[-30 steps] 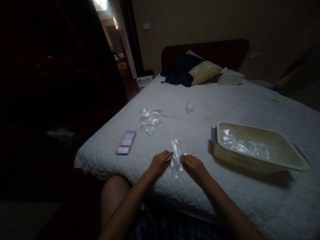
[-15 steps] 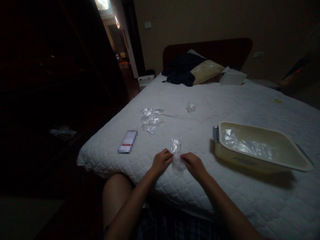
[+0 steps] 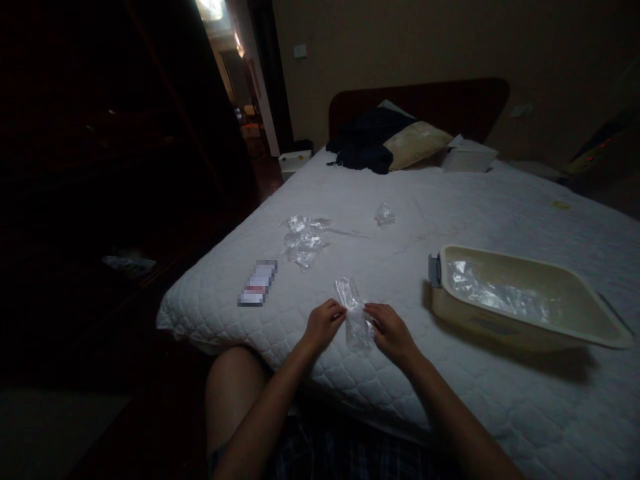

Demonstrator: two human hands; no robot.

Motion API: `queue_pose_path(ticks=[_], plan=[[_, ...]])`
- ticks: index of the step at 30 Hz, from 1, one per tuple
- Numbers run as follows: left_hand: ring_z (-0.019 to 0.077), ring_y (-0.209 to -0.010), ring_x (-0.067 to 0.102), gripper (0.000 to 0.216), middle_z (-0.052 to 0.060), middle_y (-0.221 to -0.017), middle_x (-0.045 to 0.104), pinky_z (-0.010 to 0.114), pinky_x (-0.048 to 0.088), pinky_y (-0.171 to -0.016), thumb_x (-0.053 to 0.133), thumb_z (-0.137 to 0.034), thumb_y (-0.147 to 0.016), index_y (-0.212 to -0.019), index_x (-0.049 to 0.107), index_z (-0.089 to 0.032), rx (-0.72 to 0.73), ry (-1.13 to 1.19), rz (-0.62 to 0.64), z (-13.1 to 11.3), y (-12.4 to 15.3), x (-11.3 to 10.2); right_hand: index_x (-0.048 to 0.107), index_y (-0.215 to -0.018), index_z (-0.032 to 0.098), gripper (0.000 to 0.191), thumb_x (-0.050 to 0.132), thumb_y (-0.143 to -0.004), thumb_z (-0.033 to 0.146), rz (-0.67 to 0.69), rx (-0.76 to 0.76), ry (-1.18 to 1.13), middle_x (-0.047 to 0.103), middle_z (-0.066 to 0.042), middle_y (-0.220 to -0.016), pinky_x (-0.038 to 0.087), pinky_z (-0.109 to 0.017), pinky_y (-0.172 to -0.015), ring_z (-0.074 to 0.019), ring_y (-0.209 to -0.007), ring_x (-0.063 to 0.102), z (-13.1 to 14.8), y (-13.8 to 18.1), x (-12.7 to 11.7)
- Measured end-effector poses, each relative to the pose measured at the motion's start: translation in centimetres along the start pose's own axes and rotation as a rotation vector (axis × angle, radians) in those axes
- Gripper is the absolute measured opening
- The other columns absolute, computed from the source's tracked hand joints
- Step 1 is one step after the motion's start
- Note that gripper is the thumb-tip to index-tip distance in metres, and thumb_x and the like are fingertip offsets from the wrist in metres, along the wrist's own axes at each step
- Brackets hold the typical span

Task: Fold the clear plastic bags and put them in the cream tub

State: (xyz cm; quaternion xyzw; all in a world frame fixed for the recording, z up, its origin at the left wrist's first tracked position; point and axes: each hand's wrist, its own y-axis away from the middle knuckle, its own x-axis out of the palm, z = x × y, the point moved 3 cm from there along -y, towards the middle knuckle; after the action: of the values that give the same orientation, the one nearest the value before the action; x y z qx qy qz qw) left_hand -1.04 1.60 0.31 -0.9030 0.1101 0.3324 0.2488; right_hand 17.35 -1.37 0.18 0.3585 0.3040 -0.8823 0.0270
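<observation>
A clear plastic bag (image 3: 357, 327) lies over the front of the bed, pinched at its middle between my two hands. My left hand (image 3: 324, 324) grips its left edge, thumb and fingers pressed together. On the opposite edge, my right hand (image 3: 393, 327) has its fingertips closed on the film. Beyond them, crumpled clear plastic bags (image 3: 303, 241) are spread to the left, and a smaller crumpled bag (image 3: 384, 215) sits farther back. To the right stands a cream plastic bin (image 3: 530, 333) with more clear plastic bags (image 3: 495, 290) inside.
The white quilted bed (image 3: 220, 293) stretches back to a dark headboard (image 3: 475, 100). A phone-shaped item (image 3: 258, 283), blurred out, lies left of my hands. Dark cloth (image 3: 367, 137), a beige pillow (image 3: 417, 143) and a white box (image 3: 470, 159) are at the far end.
The bag between my hands is now gathered at its middle, with its far end tilted left and its near end fanned out. My right hand has turned slightly.
</observation>
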Motion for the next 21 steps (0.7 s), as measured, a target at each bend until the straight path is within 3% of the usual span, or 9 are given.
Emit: queue_pose_path(ticks=[4, 8, 12, 16, 21], plan=[[0.0108, -0.075, 0.055, 0.016, 0.002, -0.085, 0.058, 0.021, 0.043, -0.068, 0.051, -0.021, -0.079, -0.091, 0.062, -0.019, 0.030, -0.018, -0.018, 0.0, 0.3, 0.0, 0.052, -0.112, 0.020, 0.038, 0.045, -0.076, 0.009, -0.024, -0.062, 0.101, 0.056, -0.009, -0.113, 0.042, -0.042, -0.087, -0.0212, -0.104, 0.050, 0.4, -0.2, -0.3], [0.0119, -0.078, 0.055, 0.022, 0.004, -0.089, 0.059, 0.022, 0.043, -0.070, 0.048, -0.019, -0.080, -0.100, 0.059, -0.018, 0.091, -0.070, -0.005, -0.2, 0.5, -0.1, 0.055, -0.109, 0.020, 0.028, 0.045, -0.082, 0.017, 0.014, -0.108, 0.174, 0.061, -0.009, -0.106, 0.043, -0.040, -0.083, -0.0211, -0.099, 0.054, 0.5, -0.6, 0.0], [0.0115, -0.077, 0.055, 0.021, 0.004, -0.089, 0.059, 0.022, 0.042, -0.069, 0.046, -0.019, -0.081, -0.097, 0.060, -0.019, 0.096, -0.096, 0.018, -0.3, 0.5, -0.1, 0.059, -0.101, 0.020, 0.022, 0.045, -0.084, 0.019, 0.085, -0.130, 0.208, 0.065, -0.008, -0.097, 0.042, -0.037, -0.080, -0.0208, -0.093, 0.056, 0.6, -1.0, 0.2], [0.0107, -0.076, 0.055, 0.019, 0.003, -0.086, 0.058, 0.021, 0.042, -0.069, 0.047, -0.023, -0.082, -0.091, 0.063, -0.018, 0.041, -0.036, 0.016, -0.1, 0.4, -0.1, 0.060, -0.093, 0.019, 0.018, 0.046, -0.082, 0.017, 0.111, -0.052, 0.176, 0.065, -0.006, -0.087, 0.041, -0.035, -0.077, -0.0193, -0.084, 0.057, 0.3, -1.1, 0.2], [0.0097, -0.073, 0.054, 0.018, 0.001, -0.082, 0.058, 0.020, 0.040, -0.067, 0.048, -0.026, -0.081, -0.084, 0.064, -0.020, -0.049, 0.004, 0.036, 0.0, 0.0, -0.1, 0.056, -0.093, 0.020, 0.018, 0.048, -0.077, 0.020, 0.085, 0.168, 0.082, 0.064, -0.005, -0.086, 0.042, -0.033, -0.074, -0.0193, -0.081, 0.057, -0.5, -1.4, 0.5]])
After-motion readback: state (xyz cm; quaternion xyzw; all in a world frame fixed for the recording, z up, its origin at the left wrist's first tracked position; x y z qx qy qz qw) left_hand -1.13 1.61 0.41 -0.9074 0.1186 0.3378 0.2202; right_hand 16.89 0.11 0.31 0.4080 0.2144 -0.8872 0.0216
